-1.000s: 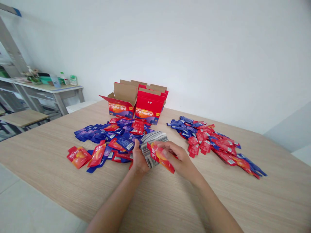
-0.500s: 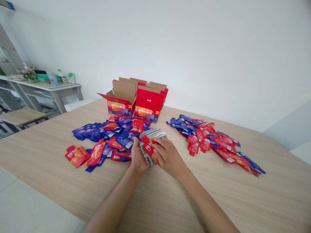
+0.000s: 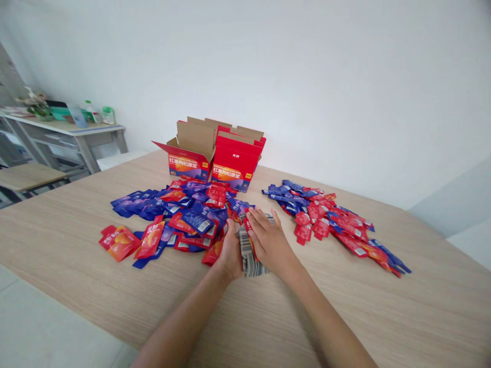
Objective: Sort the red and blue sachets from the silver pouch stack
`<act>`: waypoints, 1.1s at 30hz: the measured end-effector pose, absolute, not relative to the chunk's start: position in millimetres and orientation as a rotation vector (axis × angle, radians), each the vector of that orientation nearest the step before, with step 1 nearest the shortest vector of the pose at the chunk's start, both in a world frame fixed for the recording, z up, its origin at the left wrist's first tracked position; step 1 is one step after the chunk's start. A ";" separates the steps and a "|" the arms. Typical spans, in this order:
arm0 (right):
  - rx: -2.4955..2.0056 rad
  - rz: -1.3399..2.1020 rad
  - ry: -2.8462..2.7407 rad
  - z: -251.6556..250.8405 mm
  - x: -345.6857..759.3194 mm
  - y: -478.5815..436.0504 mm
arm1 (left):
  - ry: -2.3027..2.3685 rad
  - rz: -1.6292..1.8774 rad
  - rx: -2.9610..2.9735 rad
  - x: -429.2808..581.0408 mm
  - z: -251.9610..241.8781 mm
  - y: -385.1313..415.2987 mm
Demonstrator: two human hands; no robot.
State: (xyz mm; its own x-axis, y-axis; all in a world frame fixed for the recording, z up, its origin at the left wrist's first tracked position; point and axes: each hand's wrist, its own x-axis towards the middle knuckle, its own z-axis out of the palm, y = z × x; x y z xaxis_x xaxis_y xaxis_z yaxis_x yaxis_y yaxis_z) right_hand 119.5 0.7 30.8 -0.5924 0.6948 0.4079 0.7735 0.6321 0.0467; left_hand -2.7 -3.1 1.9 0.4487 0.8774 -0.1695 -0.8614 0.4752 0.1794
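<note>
Pose: left hand [image 3: 229, 251] curled around the stack of sachets [image 3: 252, 261], held on edge on the table [image 3: 76, 271]; right hand [image 3: 270, 243] flat, fingers straight, pressed against its other side. Forearms converge forward. Surroundings: loose sachets [image 3: 172, 214] left, second heap [image 3: 330, 222] right, open red cartons [image 3: 230, 161] behind, near a white wall [image 3: 345, 76].

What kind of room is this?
Probably a plain workroom or office: a big wooden table, heaps of red and blue packets spread on it, and open red boxes by a bare white wall.
</note>
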 end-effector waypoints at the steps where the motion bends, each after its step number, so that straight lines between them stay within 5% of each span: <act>1: -1.193 -0.282 -2.513 33.0 121.8 1.3 | 0.248 1.081 0.077 -4.3 3.1 -2.7; 12: -1.123 -0.205 -2.674 36.3 102.6 -28.6 | 0.269 1.265 0.122 -30.9 -4.4 15.4; 33: -1.444 -0.242 -2.058 0.6 134.1 28.6 | 0.238 0.984 0.109 9.5 -5.7 -6.3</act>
State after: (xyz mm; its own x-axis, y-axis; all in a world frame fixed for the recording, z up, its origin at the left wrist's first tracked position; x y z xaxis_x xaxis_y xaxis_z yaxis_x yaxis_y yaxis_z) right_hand 134.1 28.6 0.6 -0.2227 0.7907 0.5703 0.9013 0.3899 -0.1886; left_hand 9.5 -6.3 -5.7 0.5304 0.8344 -0.1496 -0.8107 0.5509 0.1982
